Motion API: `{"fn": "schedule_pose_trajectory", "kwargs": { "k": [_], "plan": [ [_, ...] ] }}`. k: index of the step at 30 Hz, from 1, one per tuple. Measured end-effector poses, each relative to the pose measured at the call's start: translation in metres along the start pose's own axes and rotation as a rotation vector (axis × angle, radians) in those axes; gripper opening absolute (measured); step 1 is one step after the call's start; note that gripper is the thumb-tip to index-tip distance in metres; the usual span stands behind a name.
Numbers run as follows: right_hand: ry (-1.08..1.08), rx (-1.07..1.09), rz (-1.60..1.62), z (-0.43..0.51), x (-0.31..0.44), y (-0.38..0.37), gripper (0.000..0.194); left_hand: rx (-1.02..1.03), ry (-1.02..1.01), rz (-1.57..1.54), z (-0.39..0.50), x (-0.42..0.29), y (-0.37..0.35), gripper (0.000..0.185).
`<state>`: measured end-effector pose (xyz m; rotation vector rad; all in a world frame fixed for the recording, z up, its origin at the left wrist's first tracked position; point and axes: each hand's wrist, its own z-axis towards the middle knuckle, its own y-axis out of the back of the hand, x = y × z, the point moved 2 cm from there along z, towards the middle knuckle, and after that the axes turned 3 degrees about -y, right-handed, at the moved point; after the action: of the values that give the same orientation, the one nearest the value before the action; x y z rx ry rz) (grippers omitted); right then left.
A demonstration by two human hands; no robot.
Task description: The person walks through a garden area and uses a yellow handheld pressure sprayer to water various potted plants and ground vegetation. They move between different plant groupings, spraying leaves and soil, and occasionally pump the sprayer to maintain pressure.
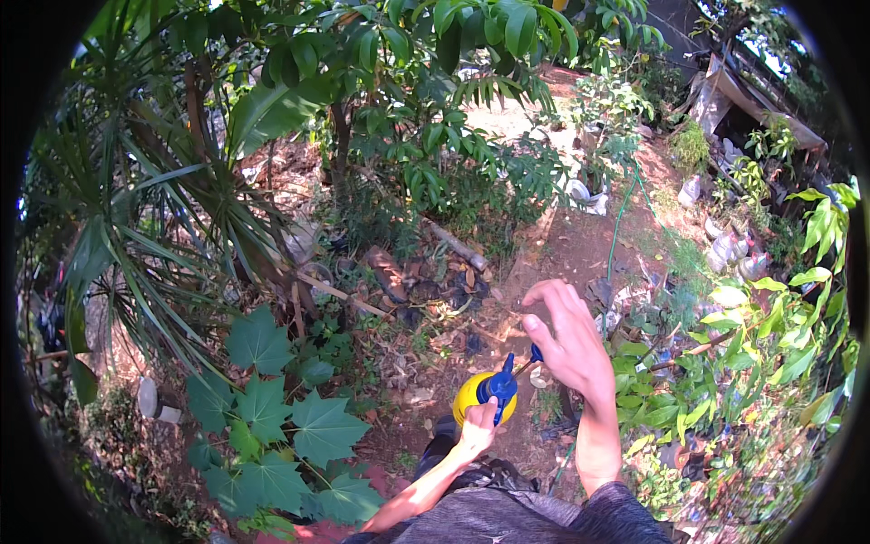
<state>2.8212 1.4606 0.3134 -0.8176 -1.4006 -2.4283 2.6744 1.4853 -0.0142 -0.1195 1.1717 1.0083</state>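
My left hand (481,425) grips the blue handle of a pump pressure sprayer in front of my waist. The sprayer has a round yellow tank (467,396) and a blue spray head with a nozzle (504,381) pointing away from me. A thin pump rod leads right from the head to a blue knob (536,353). Beside that knob is my right hand (567,343), its fingers bent and spread from the thumb, not wrapped around the knob. The hand partly covers the knob, so whether they touch is unclear.
A dirt path with dry leaves runs ahead. Large lobed leaves (329,426) stand at left, below a long-leaved plant (156,251). A green hose (617,234) crosses the path. Leafy shrubs (775,340) and white bags (728,250) line the right. A cut log (455,245) lies ahead.
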Motion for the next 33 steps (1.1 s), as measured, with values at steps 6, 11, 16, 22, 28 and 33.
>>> {"fn": "schedule_pose_trajectory", "kwargs": {
  "k": [6, 11, 16, 22, 28, 33],
  "plan": [
    [-0.177, 0.295, -0.047, 0.065, -0.021, -0.117, 0.033, -0.071, 0.336, -0.18, 0.039, 0.032, 0.07, 0.019],
    [-0.092, 0.255, 0.114, 0.076, -0.015, -0.248, 0.034, -0.197, 0.183, 0.149, 0.058, 0.047, 0.132, 0.023],
    [0.066, 0.18, 0.166, 0.095, 0.004, -0.307, 0.031, -0.354, 0.064, 0.394, 0.075, 0.069, 0.186, 0.012],
    [0.405, 0.17, 0.238, 0.166, 0.041, -0.337, 0.033, -0.554, 0.263, 0.422, 0.107, 0.086, 0.216, 0.023],
    [0.645, 0.053, 0.339, 0.247, 0.082, -0.302, 0.03, -0.746, 0.445, 0.001, 0.147, 0.13, 0.237, 0.059],
    [0.793, -0.122, 0.536, 0.324, 0.122, -0.267, 0.036, -0.86, 0.444, 0.346, 0.187, 0.142, 0.263, 0.058]
  ]
}}
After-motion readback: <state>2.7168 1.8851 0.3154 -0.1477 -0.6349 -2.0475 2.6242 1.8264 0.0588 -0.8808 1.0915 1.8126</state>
